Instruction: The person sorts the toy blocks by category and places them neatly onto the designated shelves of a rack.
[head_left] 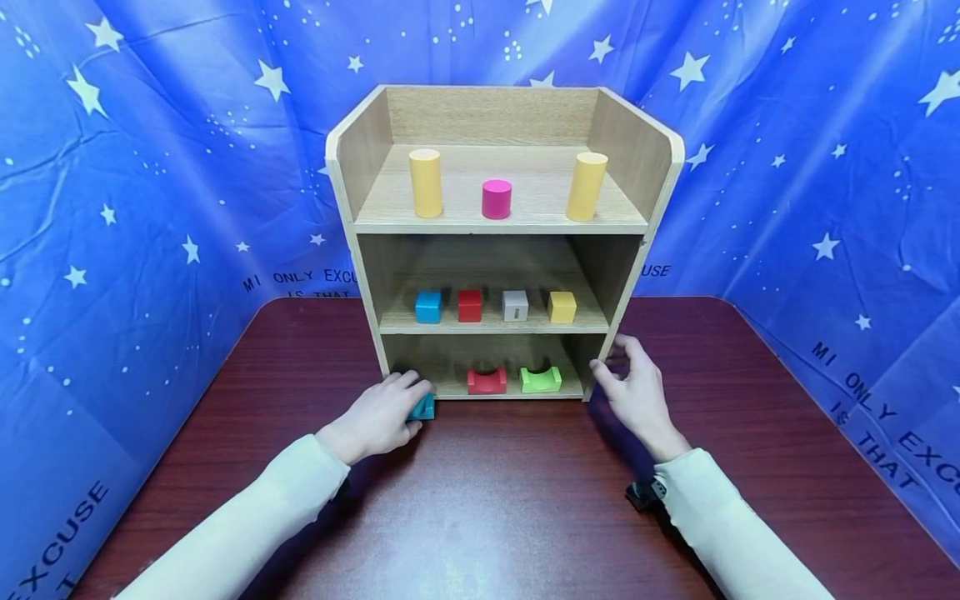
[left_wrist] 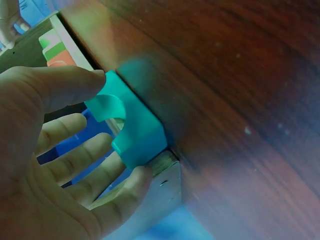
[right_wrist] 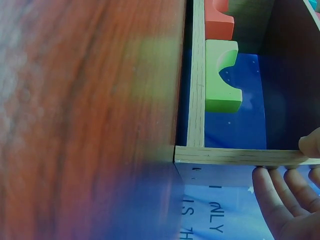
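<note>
At the lower left front corner of the wooden shelf unit point(head_left: 495, 327), my left hand point(head_left: 381, 417) holds a blue-green arch-cut block point(left_wrist: 140, 130). The thumb lies at one end of the block and the fingers spread toward the other. Part of the block is covered by the hand in the head view. My right hand point(head_left: 637, 398) grips the unit's right side panel point(right_wrist: 230, 156) low down, thumb on the inner face and fingers along the outer. Further along the bottom shelf sit a red arch-cut block point(head_left: 487, 382) and a green one point(head_left: 541, 380).
The middle shelf bears a blue cube point(head_left: 428, 307), a red cube point(head_left: 469, 306), a grey cube point(head_left: 515, 306) and a yellow cube point(head_left: 562, 307). On top stand two yellow cylinders point(head_left: 427, 185) and a shorter magenta cylinder point(head_left: 497, 200). A starry blue cloth point(head_left: 150, 208) surrounds the dark red table point(head_left: 480, 500).
</note>
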